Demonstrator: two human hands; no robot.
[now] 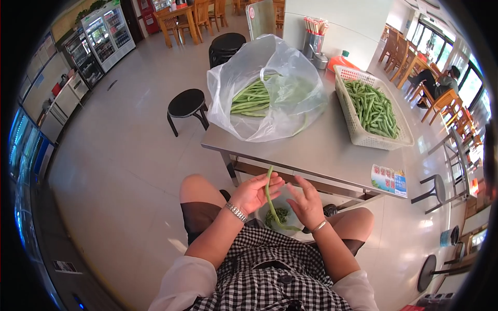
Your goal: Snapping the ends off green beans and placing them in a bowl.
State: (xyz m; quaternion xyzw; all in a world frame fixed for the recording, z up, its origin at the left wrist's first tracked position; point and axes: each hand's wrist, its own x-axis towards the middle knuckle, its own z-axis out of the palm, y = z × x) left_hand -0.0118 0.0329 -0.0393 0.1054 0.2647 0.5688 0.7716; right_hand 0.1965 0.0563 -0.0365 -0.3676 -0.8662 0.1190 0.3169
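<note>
Across the palm of my left hand (253,191) lies one long green bean (271,204), its upper end between thumb and fingers and its lower end hanging down. My right hand (307,204) is just to the right, fingers spread, nothing seen in it. Below both hands, between my knees, a container holds green bean scraps (277,217); my hands and the bean partly cover it. On the metal table ahead, an open clear plastic bag (249,126) holds long whole green beans (252,97). Right of it, a white plastic basket (352,128) is filled with shorter bean pieces (371,110).
The metal table's (311,151) near edge stands just beyond my hands. A chopstick holder (313,41), a metal pot (320,61) and a red-orange container (342,61) are at its back. Black stools (186,103) stand to the left. Far right, a person (439,83) sits on a chair.
</note>
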